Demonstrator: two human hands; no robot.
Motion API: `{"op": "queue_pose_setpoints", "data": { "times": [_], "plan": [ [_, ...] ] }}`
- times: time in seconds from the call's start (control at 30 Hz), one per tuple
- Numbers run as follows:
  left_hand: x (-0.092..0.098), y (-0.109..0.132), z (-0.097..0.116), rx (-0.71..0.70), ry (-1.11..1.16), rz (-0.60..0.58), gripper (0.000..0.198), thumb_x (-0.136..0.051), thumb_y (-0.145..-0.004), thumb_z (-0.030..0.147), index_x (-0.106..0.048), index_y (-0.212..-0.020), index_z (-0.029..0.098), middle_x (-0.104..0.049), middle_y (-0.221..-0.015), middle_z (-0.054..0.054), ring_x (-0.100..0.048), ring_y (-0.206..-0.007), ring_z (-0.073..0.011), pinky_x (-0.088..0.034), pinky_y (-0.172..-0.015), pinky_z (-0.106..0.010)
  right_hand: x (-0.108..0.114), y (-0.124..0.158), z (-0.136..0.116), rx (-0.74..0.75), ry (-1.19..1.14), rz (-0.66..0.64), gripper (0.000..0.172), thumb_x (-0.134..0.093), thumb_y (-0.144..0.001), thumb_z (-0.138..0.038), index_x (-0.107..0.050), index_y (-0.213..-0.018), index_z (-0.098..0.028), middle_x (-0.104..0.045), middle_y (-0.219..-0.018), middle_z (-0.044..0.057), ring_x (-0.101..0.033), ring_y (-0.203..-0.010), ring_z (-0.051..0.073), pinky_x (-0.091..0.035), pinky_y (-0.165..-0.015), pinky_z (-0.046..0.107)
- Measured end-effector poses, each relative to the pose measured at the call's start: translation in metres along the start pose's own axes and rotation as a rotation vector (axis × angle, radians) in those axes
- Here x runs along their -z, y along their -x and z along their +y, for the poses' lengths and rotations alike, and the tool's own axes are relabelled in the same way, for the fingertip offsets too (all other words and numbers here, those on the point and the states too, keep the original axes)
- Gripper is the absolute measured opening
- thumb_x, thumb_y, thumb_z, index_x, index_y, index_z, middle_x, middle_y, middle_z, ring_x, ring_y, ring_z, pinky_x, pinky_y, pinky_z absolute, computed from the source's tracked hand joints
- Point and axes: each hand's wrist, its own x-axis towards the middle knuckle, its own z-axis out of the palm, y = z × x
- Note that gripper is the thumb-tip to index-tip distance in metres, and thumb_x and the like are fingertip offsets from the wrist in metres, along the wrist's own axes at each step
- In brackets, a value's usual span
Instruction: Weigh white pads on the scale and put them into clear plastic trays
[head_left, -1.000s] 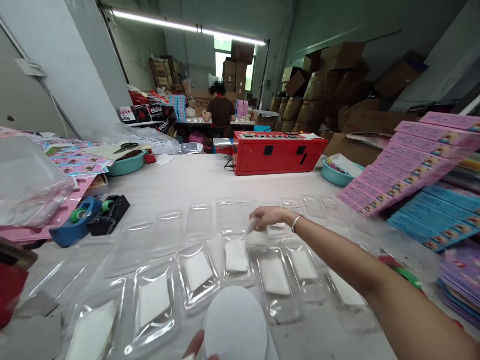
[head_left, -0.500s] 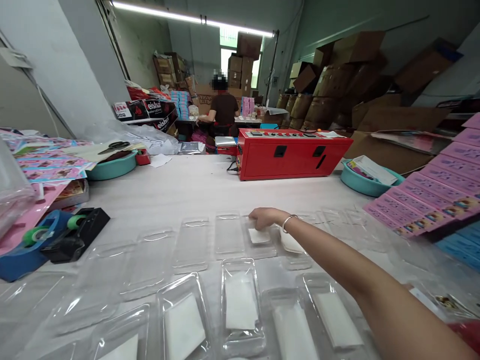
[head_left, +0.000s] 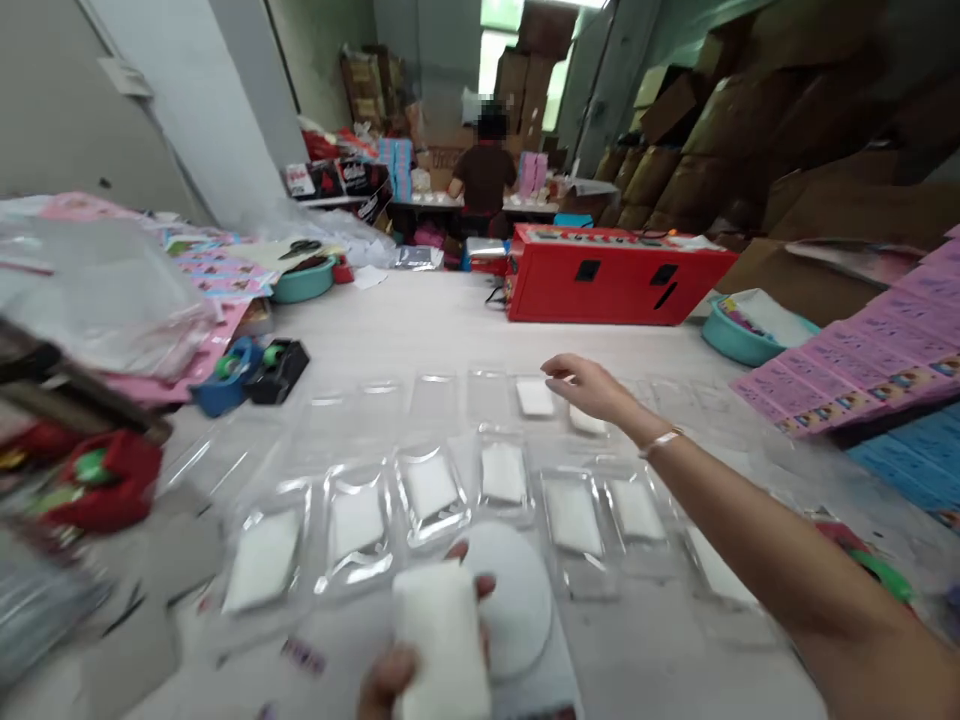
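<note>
My left hand (head_left: 394,675) is wrapped round a thick stack of white sheets (head_left: 441,640) at the bottom. Beyond it lies a round white disc (head_left: 517,600), partly covered by the hand and stack. My right hand (head_left: 589,388), a bangle on its wrist, reaches to the far row of trays; its fingers are slightly apart with nothing between them. Just left of those fingers, a white piece (head_left: 535,398) rests in a clear plastic tray. Another white piece (head_left: 589,420) shows below the hand. Nearer, several clear trays (head_left: 431,490) each hold a white piece.
A red metal box (head_left: 622,280) stands at the back, with a teal basin (head_left: 742,335) right of it. Pink cards (head_left: 862,360) are stacked at right. Tape dispensers (head_left: 277,372) and a red one (head_left: 112,485) sit at left. A person (head_left: 486,175) sits farther back.
The view has tilted down and shifted left, bringing my left hand and the stack into sight. My right hand has come off the white piece in the far tray, and its fingers have parted.
</note>
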Motion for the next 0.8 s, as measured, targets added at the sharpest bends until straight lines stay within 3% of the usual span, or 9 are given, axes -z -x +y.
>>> {"op": "queue_pose_setpoints", "data": {
  "times": [0.07,0.13,0.2,0.3,0.4,0.5,0.63,0.8],
  "plan": [
    [-0.004,-0.001,-0.013,-0.051,0.065,0.023,0.106,-0.082,-0.058,0.034,-0.028,-0.149,0.027,-0.063,-0.129,-0.014,-0.067,-0.090,-0.0233,-0.054,-0.074,-0.032,0.000,0.065,-0.033,0.138,-0.172,0.028,0.022,-0.047,-0.095,-0.030,-0.061,-0.109,-0.018,-0.067,-0.103,0.008,-0.063,-0.094,0.020,-0.051,-0.083,0.034],
    [-0.009,-0.002,-0.026,-0.044,0.124,0.057,0.102,-0.077,-0.062,0.030,-0.026,-0.150,0.021,-0.067,-0.121,-0.015,-0.068,-0.086,-0.0226,-0.053,-0.076,-0.031,-0.005,0.134,-0.068,0.336,-0.321,0.032,0.018,-0.053,-0.094,-0.033,-0.062,-0.104,-0.020,-0.067,-0.100,0.007,-0.063,-0.093,0.019,-0.052,-0.082,0.033],
    [-0.017,0.001,-0.037,-0.054,0.156,0.080,0.094,-0.075,-0.064,0.028,-0.033,-0.147,0.018,-0.071,-0.112,-0.014,-0.068,-0.091,-0.0255,-0.051,-0.084,-0.036,-0.016,0.197,-0.101,0.492,-0.342,0.000,0.020,-0.054,-0.094,-0.031,-0.060,-0.111,-0.020,-0.066,-0.105,0.009,-0.061,-0.097,0.020,-0.052,-0.082,0.034],
    [-0.026,0.013,-0.051,-0.064,0.163,0.049,0.083,-0.075,-0.066,0.028,-0.043,-0.142,0.015,-0.071,-0.109,-0.013,-0.065,-0.102,-0.0307,-0.045,-0.096,-0.042,-0.038,0.257,-0.135,0.573,-0.178,0.073,0.031,-0.060,-0.091,-0.035,-0.058,-0.117,-0.017,-0.065,-0.106,0.012,-0.060,-0.096,0.024,-0.052,-0.079,0.039],
    [-0.029,0.028,-0.062,-0.081,0.148,0.029,0.078,-0.076,-0.068,0.027,-0.047,-0.139,0.014,-0.070,-0.113,-0.012,-0.061,-0.111,-0.0302,-0.040,-0.103,-0.040,-0.054,0.280,-0.147,0.572,-0.045,0.126,0.024,-0.058,-0.092,-0.030,-0.060,-0.112,-0.017,-0.067,-0.101,0.013,-0.059,-0.091,0.025,-0.051,-0.075,0.041],
    [-0.028,0.038,-0.071,-0.101,0.135,0.026,0.076,-0.077,-0.071,0.030,-0.048,-0.139,0.014,-0.070,-0.113,-0.010,-0.059,-0.114,-0.0272,-0.039,-0.103,-0.035,-0.059,0.288,-0.147,0.573,-0.061,0.150,0.019,-0.053,-0.092,-0.019,-0.061,-0.109,-0.019,-0.067,-0.097,0.011,-0.059,-0.086,0.023,-0.050,-0.074,0.039],
    [-0.028,0.047,-0.077,-0.126,0.130,0.008,0.076,-0.082,-0.069,0.035,-0.053,-0.135,0.012,-0.071,-0.108,-0.009,-0.061,-0.107,-0.0251,-0.043,-0.096,-0.032,-0.055,0.296,-0.148,0.566,-0.221,0.157,0.019,-0.052,-0.092,-0.015,-0.064,-0.106,-0.020,-0.067,-0.093,0.008,-0.059,-0.083,0.020,-0.049,-0.071,0.035],
    [-0.034,0.056,-0.078,-0.100,0.116,-0.017,0.077,-0.082,-0.070,0.033,-0.050,-0.138,0.016,-0.071,-0.104,-0.007,-0.063,-0.091,-0.0185,-0.047,-0.083,-0.027,-0.049,0.298,-0.146,0.463,-0.501,0.044,0.014,-0.058,-0.092,-0.019,-0.070,-0.098,-0.024,-0.066,-0.090,0.004,-0.061,-0.083,0.015,-0.051,-0.072,0.028]
  ]
}}
